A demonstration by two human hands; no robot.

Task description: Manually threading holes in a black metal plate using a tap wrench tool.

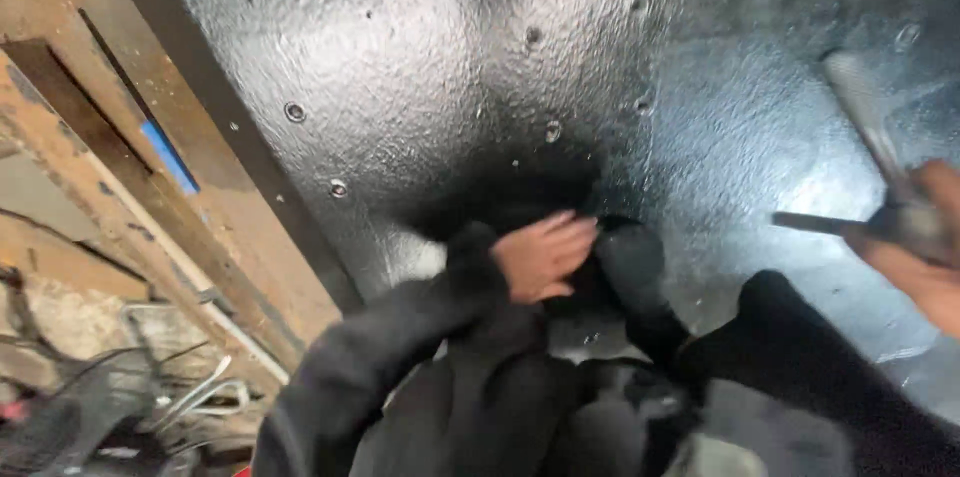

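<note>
One hammer (880, 152), blurred, is gripped in the right hand (925, 257) at the frame's right edge, above the shiny dark metal sheet (420, 57). The left hand (540, 257), fingers curled loosely, rests on the sheet; what it holds is hard to make out. One wooden frame (110, 167) runs left, partly cut off.

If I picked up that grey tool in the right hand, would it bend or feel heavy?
The tool looks like dull grey metal, so probably stiff and rather heavy. The right hand wraps it firmly, hinting at weight. It is blurred, so I can't judge slipperiness.
</note>
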